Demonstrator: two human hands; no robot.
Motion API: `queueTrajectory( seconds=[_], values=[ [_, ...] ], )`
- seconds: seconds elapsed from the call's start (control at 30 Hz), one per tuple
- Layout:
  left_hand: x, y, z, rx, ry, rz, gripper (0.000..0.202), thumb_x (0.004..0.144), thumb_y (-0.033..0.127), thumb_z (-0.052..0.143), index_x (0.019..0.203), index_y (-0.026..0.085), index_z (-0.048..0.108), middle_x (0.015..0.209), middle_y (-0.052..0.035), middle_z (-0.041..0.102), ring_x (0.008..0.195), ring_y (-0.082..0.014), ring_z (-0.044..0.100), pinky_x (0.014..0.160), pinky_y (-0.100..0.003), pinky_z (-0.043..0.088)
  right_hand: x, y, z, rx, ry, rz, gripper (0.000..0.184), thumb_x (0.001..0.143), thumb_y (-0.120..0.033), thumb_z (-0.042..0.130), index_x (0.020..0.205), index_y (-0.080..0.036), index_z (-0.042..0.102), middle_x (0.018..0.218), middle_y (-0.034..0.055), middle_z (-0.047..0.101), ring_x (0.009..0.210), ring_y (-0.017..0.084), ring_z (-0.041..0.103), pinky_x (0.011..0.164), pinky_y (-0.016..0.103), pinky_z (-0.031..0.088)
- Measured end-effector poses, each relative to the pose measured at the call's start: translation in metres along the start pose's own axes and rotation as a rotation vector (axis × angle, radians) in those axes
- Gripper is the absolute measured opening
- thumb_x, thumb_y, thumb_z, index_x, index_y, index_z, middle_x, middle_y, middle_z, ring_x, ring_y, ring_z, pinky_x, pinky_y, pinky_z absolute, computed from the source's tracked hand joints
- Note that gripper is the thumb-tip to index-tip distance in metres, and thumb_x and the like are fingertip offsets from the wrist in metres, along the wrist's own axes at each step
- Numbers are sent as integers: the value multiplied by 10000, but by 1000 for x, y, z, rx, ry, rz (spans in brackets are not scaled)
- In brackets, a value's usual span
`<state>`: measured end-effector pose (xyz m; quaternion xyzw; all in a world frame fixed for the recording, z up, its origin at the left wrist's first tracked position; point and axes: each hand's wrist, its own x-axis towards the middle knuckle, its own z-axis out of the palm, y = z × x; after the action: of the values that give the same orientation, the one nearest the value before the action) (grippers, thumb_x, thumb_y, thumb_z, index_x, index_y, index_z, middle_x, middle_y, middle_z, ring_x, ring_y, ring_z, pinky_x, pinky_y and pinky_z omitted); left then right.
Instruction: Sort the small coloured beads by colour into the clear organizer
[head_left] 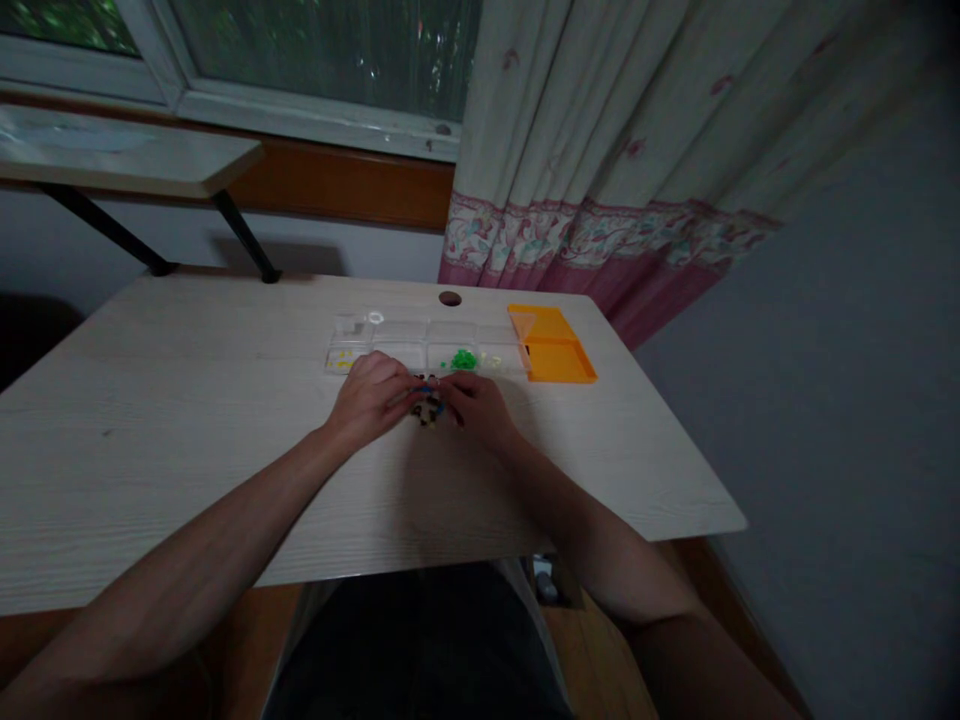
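My left hand (373,398) and my right hand (480,402) meet near the middle of the table, fingertips pinched close together. Between and just below them is a cluster of small dark, blue and pale pieces (429,408), held at its upper part. Its exact kind is too small to make out, and the fingers hide some of it. Just behind the hands lies a clear compartment box (400,331). Small green pieces (463,359) are heaped in one front compartment, yellow pieces (343,360) in the left one, and pale yellow pieces (491,361) toward the right.
An orange case (559,358) lies open at the box's right end. The light wooden table (225,400) has a round hole (450,298) near its back edge. A raised shelf (135,160) stands at the back left; a curtain (570,150) hangs behind.
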<state>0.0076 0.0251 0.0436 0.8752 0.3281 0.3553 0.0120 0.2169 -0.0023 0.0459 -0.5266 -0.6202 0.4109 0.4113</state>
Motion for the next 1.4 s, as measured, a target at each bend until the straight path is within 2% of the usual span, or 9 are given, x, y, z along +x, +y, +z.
queueTrajectory(
  seconds=[0.07, 0.17, 0.3, 0.43, 0.63, 0.77, 1.4],
  values=[
    [0, -3, 0, 6, 11, -16, 237, 949, 428, 589, 1000, 254, 742, 851, -46, 675, 885, -220, 571, 824, -389, 420, 2, 1, -4, -109, 40, -71, 402, 903, -545, 553, 747, -204, 699, 594, -14, 561, 596, 131, 524, 587, 249, 392],
    [-1, -9, 0, -6, 66, -86, 213, 932, 417, 617, 945, 242, 739, 856, -53, 673, 889, -223, 568, 837, -391, 433, 5, 2, -15, -386, 78, -162, 341, 931, -469, 554, 810, -211, 742, 748, 21, 636, 723, 151, 565, 683, 262, 416],
    [-1, -20, 1, -39, 126, -171, 212, 925, 408, 629, 927, 223, 733, 865, -58, 670, 889, -222, 570, 848, -392, 445, 5, -1, -31, -727, -83, -148, 193, 902, -379, 630, 893, -246, 769, 917, 30, 675, 765, 146, 594, 696, 258, 421],
    [0, -28, 1, -28, 143, -245, 208, 918, 399, 632, 910, 220, 736, 847, -52, 668, 892, -226, 571, 869, -403, 446, 3, -3, -35, -875, -177, -140, 162, 904, -289, 614, 978, -284, 758, 1030, 32, 688, 862, 159, 633, 721, 254, 448],
    [0, -32, -2, -30, 153, -288, 215, 917, 389, 611, 874, 217, 732, 824, -49, 666, 869, -227, 577, 850, -407, 446, 3, -1, -38, -932, -121, -152, 191, 924, -276, 572, 1023, -278, 735, 1070, 36, 692, 935, 171, 645, 750, 261, 474],
    [-1, -36, -2, -30, 159, -289, 226, 915, 395, 608, 884, 208, 732, 832, -54, 673, 871, -226, 581, 859, -404, 443, 4, -1, -40, -985, -129, -128, 225, 947, -275, 533, 1041, -256, 737, 1092, 59, 688, 972, 191, 646, 755, 276, 483],
    [0, -37, 0, -47, 160, -299, 211, 909, 388, 616, 892, 213, 732, 838, -54, 669, 877, -229, 580, 856, -408, 452, 5, 3, -35, -969, -135, -129, 197, 947, -307, 552, 1011, -256, 732, 1060, 51, 684, 959, 185, 642, 776, 277, 479]
  ],
)
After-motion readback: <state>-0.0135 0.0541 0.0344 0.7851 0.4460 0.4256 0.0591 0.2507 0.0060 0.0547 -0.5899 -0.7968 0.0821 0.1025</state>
